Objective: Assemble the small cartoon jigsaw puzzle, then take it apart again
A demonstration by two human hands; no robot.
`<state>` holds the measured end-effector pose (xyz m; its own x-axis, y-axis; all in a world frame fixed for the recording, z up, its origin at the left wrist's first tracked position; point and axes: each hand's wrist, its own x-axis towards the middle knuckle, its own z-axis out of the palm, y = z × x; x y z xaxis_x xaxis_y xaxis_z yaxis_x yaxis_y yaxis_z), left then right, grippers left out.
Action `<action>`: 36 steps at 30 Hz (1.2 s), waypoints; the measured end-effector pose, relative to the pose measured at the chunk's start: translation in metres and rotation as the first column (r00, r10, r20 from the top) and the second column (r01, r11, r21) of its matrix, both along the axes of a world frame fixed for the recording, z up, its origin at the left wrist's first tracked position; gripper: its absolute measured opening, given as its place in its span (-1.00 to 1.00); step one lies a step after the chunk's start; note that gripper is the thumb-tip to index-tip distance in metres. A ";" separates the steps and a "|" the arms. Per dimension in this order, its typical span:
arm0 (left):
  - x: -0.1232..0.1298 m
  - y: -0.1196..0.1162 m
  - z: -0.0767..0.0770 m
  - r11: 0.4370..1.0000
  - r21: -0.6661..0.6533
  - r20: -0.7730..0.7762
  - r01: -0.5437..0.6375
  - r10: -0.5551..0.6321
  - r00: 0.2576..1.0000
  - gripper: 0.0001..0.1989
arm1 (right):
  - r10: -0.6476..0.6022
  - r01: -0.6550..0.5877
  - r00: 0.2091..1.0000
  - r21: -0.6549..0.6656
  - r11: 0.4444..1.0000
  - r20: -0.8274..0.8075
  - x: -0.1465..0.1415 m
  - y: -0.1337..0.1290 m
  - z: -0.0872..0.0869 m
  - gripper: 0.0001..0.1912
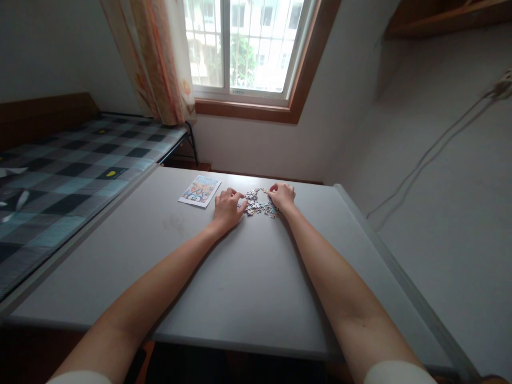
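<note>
A loose heap of small jigsaw puzzle pieces (253, 207) lies toward the far side of the grey table, some showing colour and some pale. My left hand (229, 206) rests at the heap's left edge, its thumb and forefinger apart and touching the outer pieces. On the right side of the heap, my right hand (283, 196) has its fingers curled down and brought together at the pieces; whatever lies between the fingertips is too small to make out. To the left of my left hand, a printed picture sheet (200, 191) with a colourful cartoon design lies flat.
The grey tabletop (248, 288) stretches from my body toward the window (248, 48). A bed with a checked cover (80, 165) stands along the left, below a patterned curtain (160, 64). A cable (424, 157) hangs down the right wall.
</note>
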<state>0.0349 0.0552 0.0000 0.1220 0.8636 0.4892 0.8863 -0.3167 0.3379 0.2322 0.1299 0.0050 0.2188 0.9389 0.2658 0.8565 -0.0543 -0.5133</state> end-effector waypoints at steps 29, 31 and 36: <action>0.002 -0.001 0.000 0.998 -0.058 -0.006 0.027 -0.027 1.000 -0.81 | 0.312 -0.316 0.901 -0.037 0.948 0.300 -0.020 -0.005 0.010 -0.74; 0.002 -0.001 0.000 0.998 -0.060 -0.008 0.028 -0.028 1.000 -0.82 | 0.323 -0.317 0.902 -0.067 0.946 0.288 -0.023 -0.003 0.012 -0.76; 0.001 -0.001 0.000 0.998 -0.051 -0.005 0.034 -0.034 0.999 -0.81 | 0.228 -0.185 0.952 -0.206 0.961 0.205 -0.032 0.000 0.022 -0.80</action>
<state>0.0362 0.0540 -0.0004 0.1548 0.8827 0.4437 0.8774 -0.3293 0.3489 0.2001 0.1295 0.0271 -0.0307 0.9939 0.1062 0.9506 0.0618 -0.3042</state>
